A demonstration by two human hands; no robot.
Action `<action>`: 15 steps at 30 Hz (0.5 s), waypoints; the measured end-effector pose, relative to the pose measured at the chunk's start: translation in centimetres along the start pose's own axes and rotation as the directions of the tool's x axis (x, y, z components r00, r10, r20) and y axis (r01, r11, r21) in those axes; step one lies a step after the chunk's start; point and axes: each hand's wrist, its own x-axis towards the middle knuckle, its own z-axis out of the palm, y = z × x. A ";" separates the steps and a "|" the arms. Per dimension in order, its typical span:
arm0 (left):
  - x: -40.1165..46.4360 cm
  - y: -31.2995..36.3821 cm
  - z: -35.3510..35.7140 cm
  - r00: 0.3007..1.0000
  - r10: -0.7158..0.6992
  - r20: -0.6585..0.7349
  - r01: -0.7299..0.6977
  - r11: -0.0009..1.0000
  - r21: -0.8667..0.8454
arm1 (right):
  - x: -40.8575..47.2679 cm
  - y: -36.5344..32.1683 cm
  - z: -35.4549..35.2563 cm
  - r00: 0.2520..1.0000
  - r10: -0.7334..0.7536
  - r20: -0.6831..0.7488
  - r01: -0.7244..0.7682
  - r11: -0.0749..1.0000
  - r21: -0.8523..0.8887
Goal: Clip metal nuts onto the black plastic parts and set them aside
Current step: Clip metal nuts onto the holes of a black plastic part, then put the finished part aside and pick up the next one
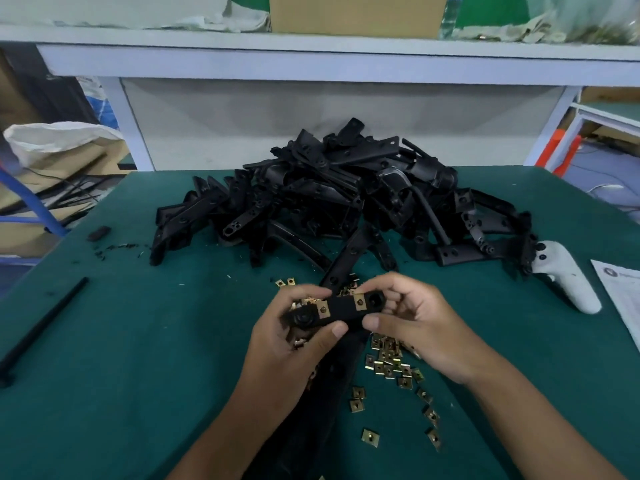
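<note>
**Two hands grip a black part fitted with two nuts**

The left hand (294,327) and right hand (415,323) each pinch one end of a black plastic part (341,311), held level above the green counter (138,341). Two brass metal nuts (359,301) sit clipped on it.

Loose nuts (391,365) lie scattered under and below the right hand. Beyond both hands rises a heap of black parts (346,195). A white controller (568,282) lies to the right of the right hand, with a printed sheet (623,299) past it, its writing too blurred to read. A black rod (45,323) lies far left of the left hand. A white shelf (311,53) carrying a cardboard box (356,13) runs behind.
</note>
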 end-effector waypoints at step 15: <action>-5.3 8.4 15.7 0.887 0.172 0.429 -0.204 0.978 0.031 | -22.2 -7.4 -6.0 0.821 -0.202 -0.534 0.036 0.952 -0.304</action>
